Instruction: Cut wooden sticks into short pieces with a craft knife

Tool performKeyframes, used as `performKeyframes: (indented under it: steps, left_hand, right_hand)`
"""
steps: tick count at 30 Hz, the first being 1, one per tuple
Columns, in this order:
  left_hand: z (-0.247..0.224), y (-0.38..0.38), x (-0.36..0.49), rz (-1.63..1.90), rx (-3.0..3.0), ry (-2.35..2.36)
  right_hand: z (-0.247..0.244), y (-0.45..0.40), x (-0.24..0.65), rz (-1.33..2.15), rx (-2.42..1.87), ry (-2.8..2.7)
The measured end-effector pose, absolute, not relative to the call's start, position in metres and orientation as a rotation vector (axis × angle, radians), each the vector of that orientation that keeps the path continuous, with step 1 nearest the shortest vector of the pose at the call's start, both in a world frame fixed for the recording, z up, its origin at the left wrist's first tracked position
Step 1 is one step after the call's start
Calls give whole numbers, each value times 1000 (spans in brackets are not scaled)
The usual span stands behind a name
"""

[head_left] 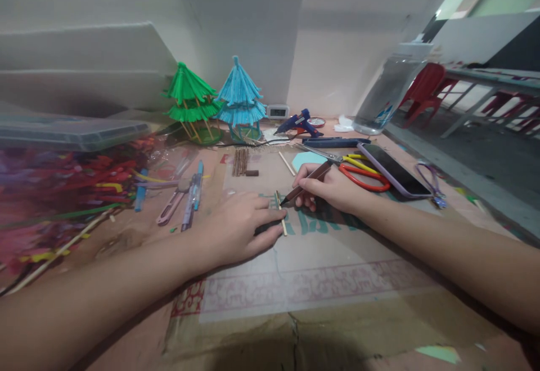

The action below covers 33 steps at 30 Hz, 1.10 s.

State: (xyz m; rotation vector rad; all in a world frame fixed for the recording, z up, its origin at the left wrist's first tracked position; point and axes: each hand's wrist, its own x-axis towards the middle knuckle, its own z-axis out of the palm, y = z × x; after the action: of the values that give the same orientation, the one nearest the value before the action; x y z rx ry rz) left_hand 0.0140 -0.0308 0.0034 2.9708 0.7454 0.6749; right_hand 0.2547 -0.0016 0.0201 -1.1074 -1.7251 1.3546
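Note:
My right hand [314,188] is closed around a brown marker pen [310,182], its dark tip touching a thin wooden stick [283,222]. The far part of this stick looks darker than its pale near end. With thumb and fingertips, my left hand [240,224] holds the stick against the cardboard sheet [253,281]. Several brown sticks [240,162] lie in a row beyond my left hand, beside a short brown pen cap [252,173]. A pale stick [287,164] rests near a light-blue hexagonal piece [310,160].
Green [189,95] and blue [239,92] tiered-roof models stand at the back by a glue gun [299,123]. Red-and-yellow scissors [365,177], a phone [394,171] and a large bottle [388,92] are at right. Pens [194,191] and a blurred colourful pile [63,191] lie left.

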Motion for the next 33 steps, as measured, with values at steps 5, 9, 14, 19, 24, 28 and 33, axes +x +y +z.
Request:
performKeyframes:
  steps: [5,9,14,19,24,28,33]
  left_hand:
    - [3,-30,15,710,2981,726]
    - [2,-30,14,731,2990,717]
    - [3,-31,13,741,2998,728]
    - [3,-30,13,758,2997,714]
    - [3,-30,13,739,2995,719]
    - [3,-30,13,751,2993,712]
    - [2,-30,13,778,2997,703]
  right_hand:
    - [20,-2,253,1274,-1149,-1703]
    - [18,-1,255,1326,-1124,-1719]
    - [18,-1,257,1346,-1100,-1737]
    - [19,-1,254,1269,-1149,-1719]
    - [18,0,256,1368,-1099,-1747]
    - [17,0,256,1322,-1110,-1731]
    - [19,-1,255,1327,-1120,-1732]
